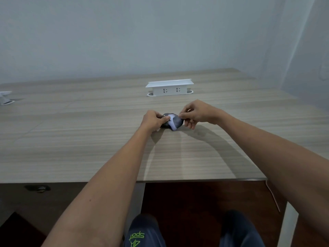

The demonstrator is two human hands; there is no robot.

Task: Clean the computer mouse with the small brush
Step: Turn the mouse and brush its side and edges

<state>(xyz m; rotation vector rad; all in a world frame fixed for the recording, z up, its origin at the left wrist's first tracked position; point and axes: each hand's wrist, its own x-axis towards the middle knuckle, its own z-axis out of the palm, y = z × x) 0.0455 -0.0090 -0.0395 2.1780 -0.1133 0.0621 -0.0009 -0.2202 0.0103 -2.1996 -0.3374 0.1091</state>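
Both hands meet over a small dark grey, rounded computer mouse that sits on the pale wood-grain laminate desk, well out at arm's length and on the near side of a white plastic raised socket box. The left hand is curled closed around the mouse's left flank, its thumb pressing on top of the shell, so it appears to be steadying the body against the desk. The right hand comes in from the other side with thumb and forefinger pinched together right at the mouse's right edge, the remaining fingers loosely bent below; they seem to grip something small, but whether that is the little brush cannot be told, since no handle or bristles can be made out. A pale, whitish patch lies across the mouse between the two thumbs; it is too blurred to say whether it is a wipe, bristles or glare. This looks like the cleaning step itself, or the moment just preceding it, with the mouse held and worked at close quarters. The next move probably calls for short, light strokes from the pinching fingers across the shell and into the seams, while the left hand holds the mouse from sliding or turns it to expose another face.
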